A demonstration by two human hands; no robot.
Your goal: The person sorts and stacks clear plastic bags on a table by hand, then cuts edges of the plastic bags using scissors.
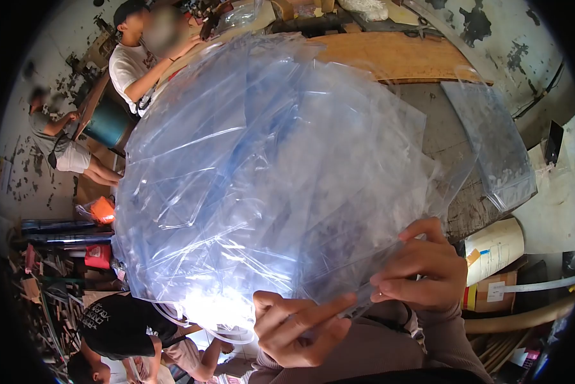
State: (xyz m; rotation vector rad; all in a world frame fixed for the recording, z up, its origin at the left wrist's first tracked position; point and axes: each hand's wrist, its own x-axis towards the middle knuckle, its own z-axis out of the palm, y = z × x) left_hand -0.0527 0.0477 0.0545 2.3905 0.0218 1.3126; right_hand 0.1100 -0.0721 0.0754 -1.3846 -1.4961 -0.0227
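A large heap of clear plastic sheets (268, 160) covers most of the worktable in front of me, creased and shiny with glare. At its near edge, my left hand (303, 328) is closed with the thumb and fingers pinched around the end of a folded clear plastic piece (362, 299). My right hand (425, 269) grips the same piece from the other side, its thumb and index finger close to the fold. The exact shape of this piece is hard to make out, since the fingers hide part of it.
A neat stack of clear sheets (492, 147) lies at the table's right. Behind the heap is a wooden board (402, 56). Rolls (495, 249) and a cardboard box (495, 289) stand at lower right. One person (131, 64) works across the table; others are at left and lower left.
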